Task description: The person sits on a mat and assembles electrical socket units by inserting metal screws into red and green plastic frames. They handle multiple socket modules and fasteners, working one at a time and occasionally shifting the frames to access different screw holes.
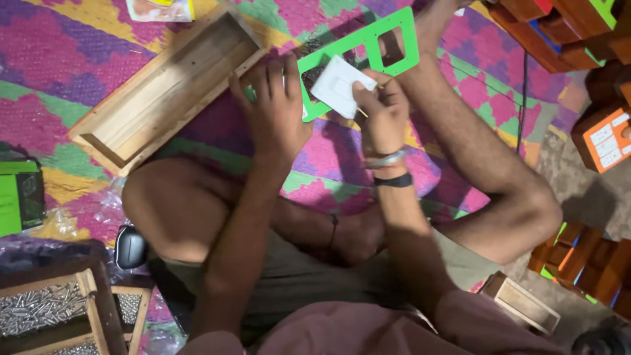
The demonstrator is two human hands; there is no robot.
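Two hands worked: one left hand and one right hand. There was one green cut-out plate, one white switch piece, one long wooden tray, and one orange switch box at the mat's right edge.

Open mat lies left of the wooden tray. Stacked wooden boxes crowd the right; the bent knee and screw box hem the near side.
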